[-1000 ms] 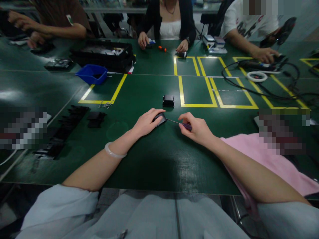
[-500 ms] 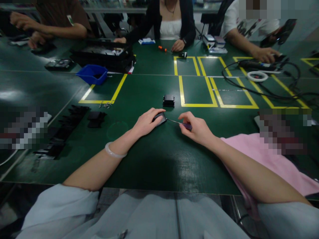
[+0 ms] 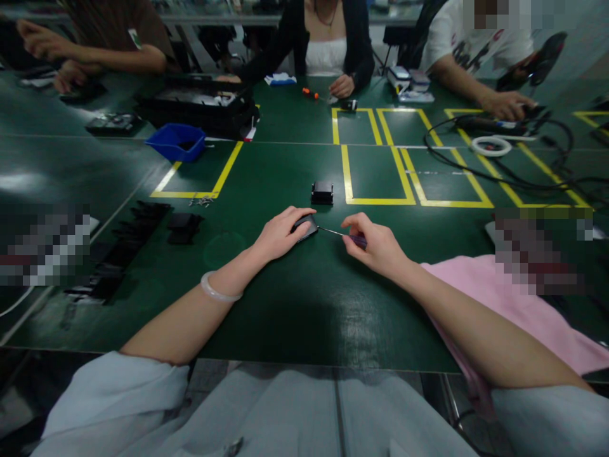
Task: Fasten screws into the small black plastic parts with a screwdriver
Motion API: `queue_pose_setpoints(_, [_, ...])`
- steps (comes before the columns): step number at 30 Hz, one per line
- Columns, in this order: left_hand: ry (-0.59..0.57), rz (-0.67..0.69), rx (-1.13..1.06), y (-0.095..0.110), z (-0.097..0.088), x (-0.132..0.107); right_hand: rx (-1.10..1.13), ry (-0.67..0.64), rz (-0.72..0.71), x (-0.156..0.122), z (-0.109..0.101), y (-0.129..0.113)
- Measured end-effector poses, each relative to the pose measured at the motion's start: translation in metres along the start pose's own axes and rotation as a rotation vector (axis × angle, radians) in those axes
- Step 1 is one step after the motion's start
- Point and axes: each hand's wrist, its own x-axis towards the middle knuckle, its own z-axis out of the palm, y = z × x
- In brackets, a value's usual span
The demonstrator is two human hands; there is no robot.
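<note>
I observe a person seated at a green worktable (image 3: 266,317), both hands on one small black part (image 3: 310,230) and its tool. The part lies on the tabletop in front of the person, between the two hands. The left hand (image 3: 281,232) covers its far-left portion, fingers over the top and thumb along the near side, pressing it in a narrow hold. A pale bracelet (image 3: 221,287) circles that wrist.

The right hand (image 3: 375,244) grips the dark purple handle of a screwdriver (image 3: 356,241) between thumb and curled fingers, also narrow. The shaft lies nearly level and its tip meets the part's right-hand edge; whether it sits in a screw I cannot tell.

Just beyond the hands stands a second black piece (image 3: 322,192), apart from both. To the person's left I note a black block (image 3: 184,227), a slanting row of black pieces (image 3: 121,251), a scatter of small screws (image 3: 202,201) and, farther off, a blue bin (image 3: 166,145). A pink cloth (image 3: 499,292) lies under the right forearm. Across the table, a co-worker's hand (image 3: 342,86) is near an orange-handled tool (image 3: 310,94).
</note>
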Motion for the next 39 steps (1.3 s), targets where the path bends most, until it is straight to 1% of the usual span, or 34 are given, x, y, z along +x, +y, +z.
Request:
queue_pose_setpoints(7, [0.001, 0.002, 0.000, -0.0004, -0.0003, 0.0006, 0.032, -0.043, 0.039, 0.0013, -0.0028, 0.0001])
queue_pose_setpoints(13, [-0.002, -0.008, 0.001, 0.0000, -0.0003, 0.0008, 0.006, -0.001, 0.010, 0.0005, -0.0005, -0.0008])
queue_pose_setpoints(16, [-0.005, -0.012, -0.001, 0.0006, -0.0004, 0.0009, 0.006, -0.008, -0.003, 0.0005, -0.0009, -0.0015])
queue_pose_setpoints(23, [-0.001, -0.008, -0.002, 0.0021, -0.0011, 0.0012, 0.037, -0.051, 0.047, 0.0014, -0.0035, -0.0015])
queue_pose_setpoints(32, [-0.004, -0.012, -0.006, -0.0001, -0.0009, 0.0008, 0.000, -0.004, -0.002, 0.0010, -0.0008, -0.0022])
queue_pose_setpoints(39, [-0.010, -0.011, -0.004, 0.0016, -0.0012, 0.0006, 0.048, -0.064, 0.039, 0.0017, -0.0049, -0.0040])
